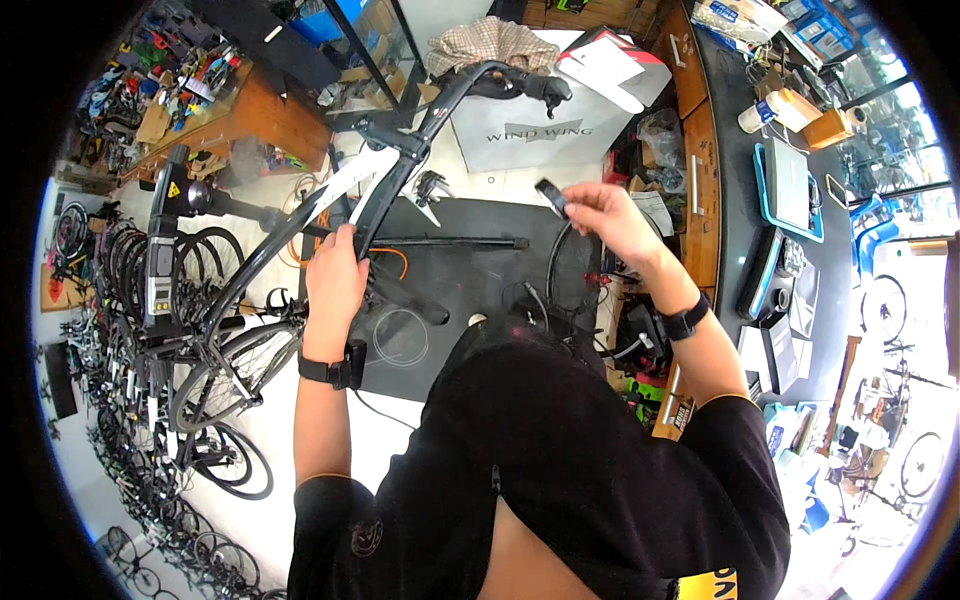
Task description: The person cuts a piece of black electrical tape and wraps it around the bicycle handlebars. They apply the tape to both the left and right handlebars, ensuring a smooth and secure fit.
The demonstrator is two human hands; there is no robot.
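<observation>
A black bicycle handlebar [388, 196] rises from the stem of a black and white bicycle frame [264, 259]. My left hand [337, 281] is closed around the handlebar's near end, thumb on the right side; part of the grip is hidden behind the fingers. At the bar's far end sits a black brake lever [551, 91]. Well to the right, my right hand [604, 217] pinches a small black curved part [552, 197] between thumb and fingertips, held in the air above the dark mat [480, 281].
An electric repair stand [161, 247] stands left of the frame. A coiled thin cable [400, 337] and a black bar [457, 242] lie over the mat. Beyond is a large grey carton [536, 131]. A dark-topped workbench [739, 285] runs along the right; several bicycles [225, 390] line the left.
</observation>
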